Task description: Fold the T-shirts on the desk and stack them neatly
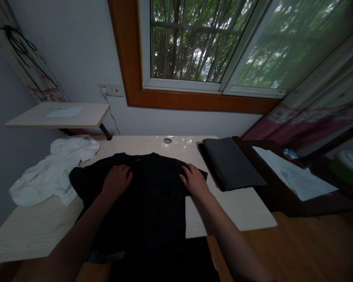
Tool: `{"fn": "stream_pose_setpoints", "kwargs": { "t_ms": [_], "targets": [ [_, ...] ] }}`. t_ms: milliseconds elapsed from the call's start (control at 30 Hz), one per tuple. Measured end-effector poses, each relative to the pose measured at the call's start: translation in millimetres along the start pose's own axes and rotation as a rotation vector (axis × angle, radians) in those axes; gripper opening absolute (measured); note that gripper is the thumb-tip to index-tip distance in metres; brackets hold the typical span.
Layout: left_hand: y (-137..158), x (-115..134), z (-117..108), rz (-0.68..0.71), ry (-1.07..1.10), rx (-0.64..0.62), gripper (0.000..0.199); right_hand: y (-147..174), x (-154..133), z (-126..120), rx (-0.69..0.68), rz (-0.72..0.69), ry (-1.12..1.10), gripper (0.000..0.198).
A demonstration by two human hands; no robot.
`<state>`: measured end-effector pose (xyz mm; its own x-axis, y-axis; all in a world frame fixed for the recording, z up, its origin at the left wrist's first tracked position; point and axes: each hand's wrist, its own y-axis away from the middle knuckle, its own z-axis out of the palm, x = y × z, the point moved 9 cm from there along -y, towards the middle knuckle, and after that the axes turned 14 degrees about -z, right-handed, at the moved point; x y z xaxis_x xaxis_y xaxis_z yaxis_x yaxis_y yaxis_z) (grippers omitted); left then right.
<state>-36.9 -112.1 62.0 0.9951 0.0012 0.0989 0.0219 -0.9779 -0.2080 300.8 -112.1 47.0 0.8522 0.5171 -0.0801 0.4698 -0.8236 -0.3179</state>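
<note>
A black T-shirt [155,196] lies spread out on the pale wooden desk [241,211], its neckline toward the wall and its lower part hanging past the front edge. My left hand [117,181] rests on the shirt near the left shoulder, fingers slightly bent over the cloth. Near the right shoulder and sleeve, my right hand [194,180] lies on the fabric with its fingers apart. Neither hand appears to grip the cloth.
A crumpled white garment [47,172] lies left of the shirt, below a raised shelf [88,116] holding a paper. A dark grey folder [232,162] sits on the right of the desk. Beyond it, a dark surface carries white paper [294,176]. A window [200,47] is behind.
</note>
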Motion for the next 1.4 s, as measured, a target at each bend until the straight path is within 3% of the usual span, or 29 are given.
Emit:
{"fn": "stream_pose_setpoints", "kwargs": {
  "t_ms": [200, 467, 667, 767, 933, 1067, 1167, 1267, 1400],
  "targets": [
    [-9.0, 1.8, 27.5, -0.102, 0.031, 0.047, 0.057, 8.4, 27.3, 11.6, -0.007, 0.021, 0.057, 0.052],
    [-19.0, -17.4, 35.5, -0.042, 0.043, 0.034, 0.058, -2.8, 54.6, 28.2, -0.083, 0.012, 0.050, 0.058],
    [-17.2, -20.9, 33.3, -0.054, 0.033, 0.059, 0.056, -15.9, 58.4, 27.7, -0.099, 0.040, 0.064, 0.055],
    [-14.9, -17.6, 30.7, -0.060, 0.038, 0.085, 0.054, -32.5, 42.2, 13.9, -0.024, 0.022, 0.056, 0.048],
    [-10.4, -11.0, 30.2, -0.042, 0.062, 0.079, 0.052, -77.8, -10.0, -4.1, 0.097, -0.084, -0.113, 0.039],
    [-5.8, -4.6, 29.8, -0.029, 0.050, 0.061, 0.052, -110.5, -68.2, 10.5, 0.051, -0.272, -0.277, 0.030],
    [-2.0, 0.5, 28.9, -0.020, 0.048, 0.043, 0.053, -120.0, -99.2, 25.8, 0.016, -0.327, -0.289, 0.029],
    [1.0, 2.2, 26.5, -0.019, 0.061, 0.033, 0.053, -117.9, -107.0, 34.3, 0.016, -0.300, -0.241, 0.030],
    [1.7, -9.1, 19.8, -0.082, 0.055, 0.057, 0.053, -106.1, -85.2, 32.8, 0.055, -0.224, -0.182, 0.036]
  ]
}}
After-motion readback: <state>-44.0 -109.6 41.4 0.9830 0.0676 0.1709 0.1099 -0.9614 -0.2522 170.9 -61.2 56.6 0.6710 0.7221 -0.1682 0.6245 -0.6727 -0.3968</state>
